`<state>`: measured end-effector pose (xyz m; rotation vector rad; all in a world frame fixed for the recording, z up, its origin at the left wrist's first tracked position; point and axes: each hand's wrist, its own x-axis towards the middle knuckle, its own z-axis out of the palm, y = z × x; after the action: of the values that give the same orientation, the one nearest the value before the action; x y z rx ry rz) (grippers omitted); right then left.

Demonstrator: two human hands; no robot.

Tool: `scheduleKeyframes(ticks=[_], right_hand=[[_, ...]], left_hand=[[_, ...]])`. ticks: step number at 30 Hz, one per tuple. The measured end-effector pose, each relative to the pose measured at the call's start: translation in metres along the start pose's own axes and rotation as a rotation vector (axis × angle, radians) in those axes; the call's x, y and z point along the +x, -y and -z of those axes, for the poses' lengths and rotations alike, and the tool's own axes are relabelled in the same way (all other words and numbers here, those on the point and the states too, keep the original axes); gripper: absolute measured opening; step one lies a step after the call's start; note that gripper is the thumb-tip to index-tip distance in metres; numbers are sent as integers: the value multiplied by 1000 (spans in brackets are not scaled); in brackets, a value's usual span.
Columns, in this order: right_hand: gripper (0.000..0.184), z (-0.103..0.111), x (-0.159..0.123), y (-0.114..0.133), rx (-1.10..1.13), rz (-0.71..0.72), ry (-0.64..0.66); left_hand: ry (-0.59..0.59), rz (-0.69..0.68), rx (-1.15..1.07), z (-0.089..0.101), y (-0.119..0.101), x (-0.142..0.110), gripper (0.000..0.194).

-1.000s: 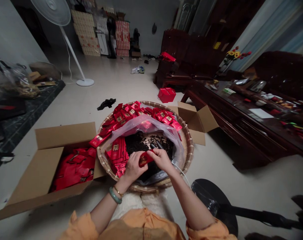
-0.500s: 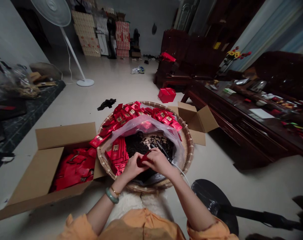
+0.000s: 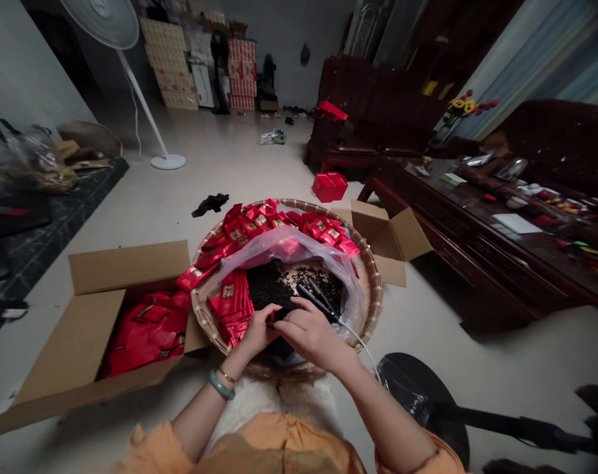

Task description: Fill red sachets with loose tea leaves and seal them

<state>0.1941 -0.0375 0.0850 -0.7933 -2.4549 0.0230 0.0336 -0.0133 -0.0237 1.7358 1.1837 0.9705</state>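
Over the near part of a round woven bamboo tray (image 3: 376, 297), my left hand (image 3: 260, 330) is closed on a small red packet (image 3: 270, 318), mostly covered by the fingers. My right hand (image 3: 311, 334) is right beside it, fingers bent at the packet; something dark shows between the hands, and what the right fingertips grip is hidden. In front of them, dark dried leaves (image 3: 272, 282) lie inside a clear plastic bag (image 3: 301, 242). A black two-armed tool (image 3: 318, 297) with a white cord rests on the leaves. Flat red packets (image 3: 233, 296) are stacked left of my hands.
More red packets (image 3: 259, 220) line the tray's far rim. An open cardboard box (image 3: 76, 336) at the left holds red packets; another open box (image 3: 402, 240) stands at the right. A black round stand base (image 3: 417, 395) is near my right arm. A wooden table (image 3: 476, 217) runs along the right.
My right hand has shifted slightly down and its index finger has lifted. Less red shows between my hands, and something dark appears there. The tray's contents have stayed put.
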Motion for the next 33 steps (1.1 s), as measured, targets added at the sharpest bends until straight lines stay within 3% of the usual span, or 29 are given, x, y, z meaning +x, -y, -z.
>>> scheduleKeyframes(ticks=[4,8,10,12,15,20,26,31,33], right_hand=[[26,17,-7,5,199,-99,-252],[54,12,-14,3,263,-247,-172],[47,4,-17,1,278,-281,-137],[29,-5,-18,-1,317,-313,-164],[14,-12,-17,-6,393,-397,-217],[13,-20,-15,-22,540,-615,-195],[33,-43,-10,-43,953,-933,-264],[32,-58,-9,-49,1041,-1064,-220],[32,-60,-10,-49,1053,-1099,-236]], left_hand=[[-41,-81,-37,5,-7,-2,23],[-78,-197,-23,10,-17,-4,26],[-78,-228,0,11,-22,-5,25],[-59,-223,36,13,-25,-6,24],[-35,-138,59,13,-27,-7,36],[-36,92,-175,12,-29,2,35],[-58,375,-547,4,-38,14,43],[-107,423,-628,-2,-38,15,42],[-54,464,-697,-1,-41,13,44]])
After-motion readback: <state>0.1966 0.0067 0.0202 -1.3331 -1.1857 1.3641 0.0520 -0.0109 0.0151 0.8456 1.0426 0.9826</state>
